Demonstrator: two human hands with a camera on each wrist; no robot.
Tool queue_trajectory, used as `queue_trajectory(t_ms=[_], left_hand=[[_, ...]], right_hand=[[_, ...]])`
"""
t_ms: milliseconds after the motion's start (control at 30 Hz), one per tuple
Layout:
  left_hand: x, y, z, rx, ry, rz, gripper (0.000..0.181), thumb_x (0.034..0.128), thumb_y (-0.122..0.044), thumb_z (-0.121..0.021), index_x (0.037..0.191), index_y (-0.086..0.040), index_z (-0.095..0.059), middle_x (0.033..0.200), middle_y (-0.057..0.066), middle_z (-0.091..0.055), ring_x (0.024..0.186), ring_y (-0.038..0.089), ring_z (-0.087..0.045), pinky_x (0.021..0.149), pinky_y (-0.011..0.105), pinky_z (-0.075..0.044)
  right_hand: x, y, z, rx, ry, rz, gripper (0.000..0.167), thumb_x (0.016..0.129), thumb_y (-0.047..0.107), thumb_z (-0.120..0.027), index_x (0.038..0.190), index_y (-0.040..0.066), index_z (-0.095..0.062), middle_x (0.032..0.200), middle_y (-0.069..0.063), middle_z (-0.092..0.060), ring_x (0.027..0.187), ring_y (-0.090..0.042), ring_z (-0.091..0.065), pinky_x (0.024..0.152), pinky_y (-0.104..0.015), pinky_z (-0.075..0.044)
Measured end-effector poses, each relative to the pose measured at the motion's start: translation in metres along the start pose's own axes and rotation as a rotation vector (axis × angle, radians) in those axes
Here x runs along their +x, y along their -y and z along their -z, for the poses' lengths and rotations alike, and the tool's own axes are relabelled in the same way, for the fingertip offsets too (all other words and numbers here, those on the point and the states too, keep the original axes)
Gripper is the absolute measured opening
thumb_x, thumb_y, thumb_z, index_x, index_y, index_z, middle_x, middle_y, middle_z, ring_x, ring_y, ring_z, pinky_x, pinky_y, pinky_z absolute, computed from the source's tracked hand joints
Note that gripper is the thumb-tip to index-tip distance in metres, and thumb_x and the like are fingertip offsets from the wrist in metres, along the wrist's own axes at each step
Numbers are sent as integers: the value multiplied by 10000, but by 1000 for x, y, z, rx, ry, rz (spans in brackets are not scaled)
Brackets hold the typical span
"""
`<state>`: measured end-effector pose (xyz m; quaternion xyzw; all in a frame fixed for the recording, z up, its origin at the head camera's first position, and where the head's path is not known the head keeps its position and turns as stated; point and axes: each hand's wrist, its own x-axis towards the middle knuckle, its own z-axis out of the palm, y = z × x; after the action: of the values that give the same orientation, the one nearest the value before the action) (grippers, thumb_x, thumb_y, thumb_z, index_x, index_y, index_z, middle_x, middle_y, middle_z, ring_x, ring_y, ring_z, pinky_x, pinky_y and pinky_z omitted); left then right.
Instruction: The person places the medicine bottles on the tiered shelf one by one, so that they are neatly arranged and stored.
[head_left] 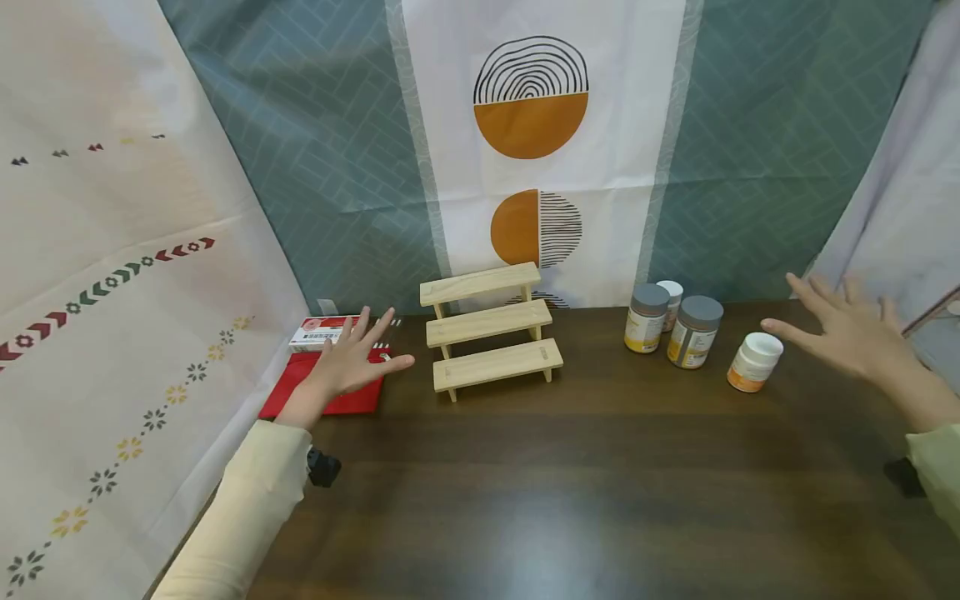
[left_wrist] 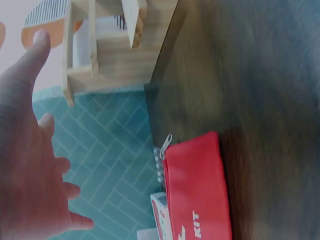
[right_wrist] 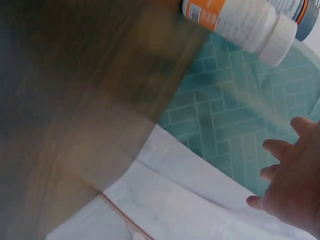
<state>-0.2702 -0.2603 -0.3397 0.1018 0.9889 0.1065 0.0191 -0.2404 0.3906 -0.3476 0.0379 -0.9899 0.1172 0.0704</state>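
Note:
With fingers spread, my left hand (head_left: 347, 360) hovers above a red zippered pouch (left_wrist: 197, 190) and holds nothing. White lettering on the pouch reads "KIT" in the left wrist view. A white and red box (head_left: 309, 335) lies behind it. To the right of that hand stands a three-tier wooden step rack (head_left: 495, 363), its tiers bare. At the far right my right hand (head_left: 855, 333), also spread, holds nothing. Nearest to it is a white bottle with an orange label (head_left: 754, 362), upright on the table and apart from the fingers.
Two grey-lidded jars (head_left: 693, 333) with yellow and white labels stand right of the rack. A smaller white-capped bottle (head_left: 672, 300) is partly hidden behind them. The dark wooden table (head_left: 540, 483) meets a patterned cloth (head_left: 345, 125) at the back and a pale cloth at either side.

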Motion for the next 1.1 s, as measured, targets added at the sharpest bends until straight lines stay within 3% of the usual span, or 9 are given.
queue_trajectory(t_ms=[233, 333, 433, 533, 667, 700, 800, 900, 1100], left_hand=[[-7, -13, -14, -172, 30, -85, 932, 847, -671, -545, 1577, -322, -83, 1658, 147, 1, 1497, 470, 0, 1094, 750, -132], [-11, -19, -26, -308, 84, -113, 964, 829, -636, -606, 1574, -347, -66, 1661, 123, 33, 1505, 441, -10, 1095, 722, -209], [-12, -27, -40, -429, 115, -129, 989, 819, -601, -649, 1573, -350, -59, 1662, 110, 20, 1511, 395, -53, 1077, 696, -287], [-12, -34, -55, -520, 90, -130, 989, 829, -541, -678, 1578, -308, -76, 1662, 101, -31, 1516, 358, -87, 1110, 663, -273], [-11, -42, -71, -638, 18, -135, 961, 858, -394, -715, 1582, -229, -105, 1655, 96, -113, 1509, 365, -156, 1160, 601, -240], [-10, -44, -74, -674, -2, -138, 956, 857, -347, -728, 1580, -218, -117, 1650, 96, -137, 1496, 377, -200, 1159, 587, -254], [-10, -51, -79, -781, -56, -150, 950, 842, -200, -760, 1571, -166, -153, 1633, 128, -192, 1436, 427, -320, 1140, 558, -311], [-10, -55, -85, -869, -123, -151, 939, 815, -80, -773, 1556, -122, -198, 1592, 222, -252, 1355, 476, -417, 1089, 575, -370], [-1, -50, -109, -998, -262, -143, 911, 765, 25, -785, 1520, -172, -313, 1455, 254, -447, 1137, 433, -603, 994, 542, -470]], right_hand=[[-7, 8, -15, 51, 5, 12, 916, 935, 606, -486, 1578, 190, 17, 1583, -307, -69, 1425, -546, 155, 999, -801, 94], [-9, 9, -18, 67, 25, 22, 953, 921, 598, -521, 1576, 151, 8, 1562, -335, -130, 1420, -580, 87, 976, -814, 4], [-13, 10, -20, 117, 102, 20, 997, 903, 573, -574, 1573, 137, 22, 1511, -416, -148, 1382, -641, -10, 945, -821, -127], [-15, 10, -22, 183, 160, 31, 1017, 894, 514, -625, 1568, 95, 11, 1461, -470, -181, 1299, -695, -180, 891, -792, -269], [-16, 11, -27, 306, 154, 42, 946, 910, 384, -662, 1541, -32, -93, 1399, -488, -292, 1206, -684, -343, 875, -718, -365], [-15, 11, -28, 332, 142, 34, 912, 908, 360, -671, 1528, -53, -144, 1382, -486, -323, 1208, -615, -432, 865, -695, -383], [-15, 9, -31, 402, 92, 16, 793, 900, 296, -696, 1464, -94, -299, 1324, -465, -435, 1036, -103, -661, 799, -420, -502], [-15, 6, -35, 432, 57, -5, 708, 886, 299, -715, 1392, -92, -411, 1266, -427, -525, 833, 256, -393, 687, -218, -404], [-14, 1, -40, 440, 42, -7, 623, 879, 311, -720, 1311, -68, -477, 1196, -376, -596, 799, 263, -386, 628, -156, -355]])
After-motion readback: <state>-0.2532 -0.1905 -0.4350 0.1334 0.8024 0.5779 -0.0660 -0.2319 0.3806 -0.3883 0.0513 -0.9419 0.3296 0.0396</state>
